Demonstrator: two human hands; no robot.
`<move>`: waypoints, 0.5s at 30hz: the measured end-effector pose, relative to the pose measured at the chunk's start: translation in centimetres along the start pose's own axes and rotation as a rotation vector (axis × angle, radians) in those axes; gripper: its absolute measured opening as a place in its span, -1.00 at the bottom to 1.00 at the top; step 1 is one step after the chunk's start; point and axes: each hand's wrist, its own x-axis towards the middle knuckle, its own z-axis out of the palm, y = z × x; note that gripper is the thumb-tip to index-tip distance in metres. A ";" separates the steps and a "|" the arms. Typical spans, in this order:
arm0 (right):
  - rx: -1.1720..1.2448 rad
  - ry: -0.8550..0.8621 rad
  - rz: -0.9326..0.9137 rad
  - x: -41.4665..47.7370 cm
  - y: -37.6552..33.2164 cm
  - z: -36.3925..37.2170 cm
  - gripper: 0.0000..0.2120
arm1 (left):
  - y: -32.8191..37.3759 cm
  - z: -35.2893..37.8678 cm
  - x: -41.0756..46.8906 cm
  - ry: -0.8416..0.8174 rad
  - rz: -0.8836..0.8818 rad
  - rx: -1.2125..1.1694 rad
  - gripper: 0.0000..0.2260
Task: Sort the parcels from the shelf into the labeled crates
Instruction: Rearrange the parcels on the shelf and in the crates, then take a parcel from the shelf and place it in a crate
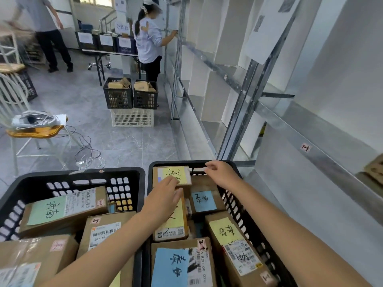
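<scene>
Two black crates stand side by side in front of me, both full of cardboard parcels with coloured handwritten labels. My left hand (pixel 163 196) reaches over the right crate (pixel 245 206) with its fingers straight. Its fingertips touch a small parcel with a yellow label (pixel 182 172) at the crate's far end. My right hand (pixel 219 172) hovers at the far rim of that crate, fingers loosely curled, with nothing visible in it. A blue-labelled parcel (pixel 204 200) lies between my arms. The left crate (pixel 83 172) holds a green-labelled parcel (pixel 47 211). The metal shelf (pixel 244 112) runs along my right.
One cardboard parcel (pixel 375 168) lies on the shelf at the far right. Another person (pixel 149 44) stands at the shelf ahead, beside two black crates (pixel 130 96) stacked on a white one. A chair (pixel 35 131) and floor cables (pixel 89 154) are on the left.
</scene>
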 end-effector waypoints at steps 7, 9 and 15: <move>-0.045 0.158 -0.057 -7.9 1.1 -7.6 -0.57 | 10.2 -2.1 2.1 0.047 0.137 -0.009 -0.71; -0.034 0.186 -0.051 -10.3 1.6 -9.0 -0.57 | 12.6 -2.2 1.5 0.019 0.180 0.006 -0.72; -0.049 0.322 -0.062 -17.1 1.5 -13.7 -0.49 | 20.0 -3.3 0.5 -0.008 0.273 0.020 -0.66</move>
